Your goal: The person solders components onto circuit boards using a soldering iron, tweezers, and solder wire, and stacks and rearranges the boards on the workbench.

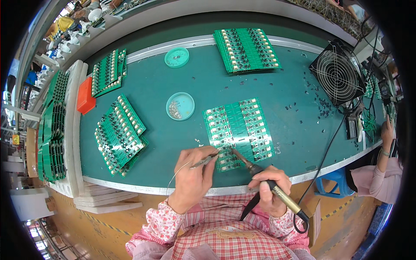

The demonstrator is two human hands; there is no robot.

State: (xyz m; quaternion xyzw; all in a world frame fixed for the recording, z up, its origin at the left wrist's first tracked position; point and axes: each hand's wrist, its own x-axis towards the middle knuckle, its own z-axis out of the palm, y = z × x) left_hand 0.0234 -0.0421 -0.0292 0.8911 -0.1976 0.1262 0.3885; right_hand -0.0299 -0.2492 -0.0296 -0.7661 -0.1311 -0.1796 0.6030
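Observation:
A green circuit board panel (pixel 237 123) with rows of small components lies flat on the table in front of me. My left hand (pixel 193 175) is closed at its lower left edge, pinching metal tweezers (pixel 203 161). Their points reach the board's left rows. A thin wire (pixel 177 176) curves down from the same hand; whether the fingers grip it is hidden. Wrapped round a soldering iron (pixel 287 201) with a gold and black handle is my right hand (pixel 273 184). The iron's tip meets or nearly meets the board's lower middle, close to the tweezers.
Stacked board panels (pixel 247 50) lie at the back, more boards (pixel 119 134) at left. Two round green dishes (pixel 193 106) hold small parts. A black fan (pixel 338 73) stands at right, near scattered black parts (pixel 323 106) and the iron's cord (pixel 328 149). Another person's arm (pixel 383 151) shows far right.

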